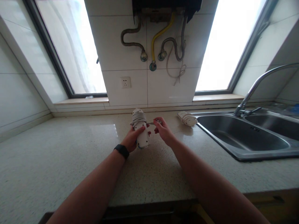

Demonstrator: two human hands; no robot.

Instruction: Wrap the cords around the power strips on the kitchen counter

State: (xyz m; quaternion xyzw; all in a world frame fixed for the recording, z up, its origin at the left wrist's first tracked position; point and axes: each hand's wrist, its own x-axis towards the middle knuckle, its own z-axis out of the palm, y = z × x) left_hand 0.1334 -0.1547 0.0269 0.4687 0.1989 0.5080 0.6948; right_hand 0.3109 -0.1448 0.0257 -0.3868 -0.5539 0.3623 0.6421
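Note:
My left hand, with a dark band at the wrist, grips a white power strip just above the countertop. Its white cord is wound in several turns around the far end. To the right of the strip, my right hand is closed, thumb and fingers pinching the cord's free end; a short stretch of cord runs between hand and strip. What exactly lies inside those fingers is partly hidden. A second white power strip, also wrapped in its cord, lies on the counter further right, touched by neither hand.
A double steel sink with a curved faucet is at the right. The speckled counter meets a tiled wall with a socket. Hoses and a yellow pipe hang below a dark appliance. Windows flank the wall.

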